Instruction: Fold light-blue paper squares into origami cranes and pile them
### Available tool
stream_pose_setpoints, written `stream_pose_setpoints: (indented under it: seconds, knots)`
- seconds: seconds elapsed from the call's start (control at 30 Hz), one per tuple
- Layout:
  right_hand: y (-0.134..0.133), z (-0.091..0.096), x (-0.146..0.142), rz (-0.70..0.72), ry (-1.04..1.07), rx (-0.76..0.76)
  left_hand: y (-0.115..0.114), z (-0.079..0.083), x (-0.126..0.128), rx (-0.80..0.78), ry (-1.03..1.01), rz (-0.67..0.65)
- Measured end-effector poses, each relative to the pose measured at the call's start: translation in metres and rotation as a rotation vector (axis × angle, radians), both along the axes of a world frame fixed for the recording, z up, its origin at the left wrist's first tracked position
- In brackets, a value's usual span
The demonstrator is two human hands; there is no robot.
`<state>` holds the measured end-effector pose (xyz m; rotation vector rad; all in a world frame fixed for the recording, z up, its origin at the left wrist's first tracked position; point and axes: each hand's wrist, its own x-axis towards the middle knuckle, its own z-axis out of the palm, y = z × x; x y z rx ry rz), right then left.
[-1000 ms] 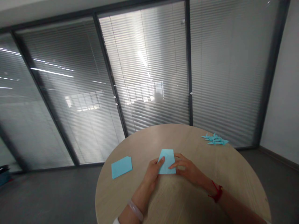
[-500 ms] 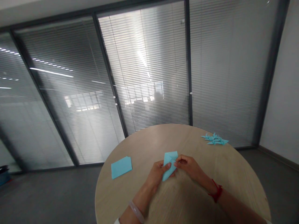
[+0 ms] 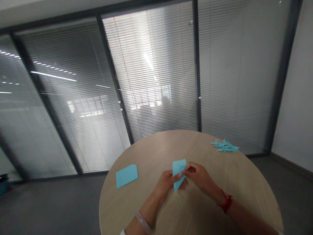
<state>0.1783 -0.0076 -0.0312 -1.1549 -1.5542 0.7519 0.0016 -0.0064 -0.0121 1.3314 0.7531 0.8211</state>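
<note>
A light blue sheet of paper, partly folded to a point at its lower end, is held just above the round wooden table. My left hand pinches its lower left edge with thumb and fingers closed. My right hand pinches the right edge near the fold, fingers curled. A red cord circles the right wrist and a pale bracelet the left.
A stack of flat blue paper sheets lies at the table's left. A heap of several folded blue paper pieces sits at the far right edge. Glass partitions with blinds stand behind the table.
The sheet lay flat under both hands a second ago. It has since been lifted and folded diagonally, and both hands now pinch it close together.
</note>
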Motion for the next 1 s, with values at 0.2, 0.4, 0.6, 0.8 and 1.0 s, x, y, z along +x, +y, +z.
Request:
stream_pose_setpoints:
  seconds: [0.2,0.4,0.6,0.8,1.0]
  knots:
    - [0.002,-0.004,0.001,0.014,-0.005,0.002,0.006,-0.006,-0.001,0.056,0.091,-0.007]
    - [0.000,-0.002,0.001,0.001,-0.035,0.015,0.006,-0.005,-0.001,0.057,0.145,-0.011]
    - [-0.003,0.000,0.000,-0.003,-0.058,0.027,0.004,-0.005,0.001,0.042,0.093,-0.016]
    - [-0.004,0.002,0.000,-0.017,-0.079,0.029,0.005,-0.007,0.001,0.031,0.085,-0.034]
    - [-0.001,-0.001,0.001,-0.006,-0.053,0.010,0.006,-0.011,0.001,0.027,0.049,-0.045]
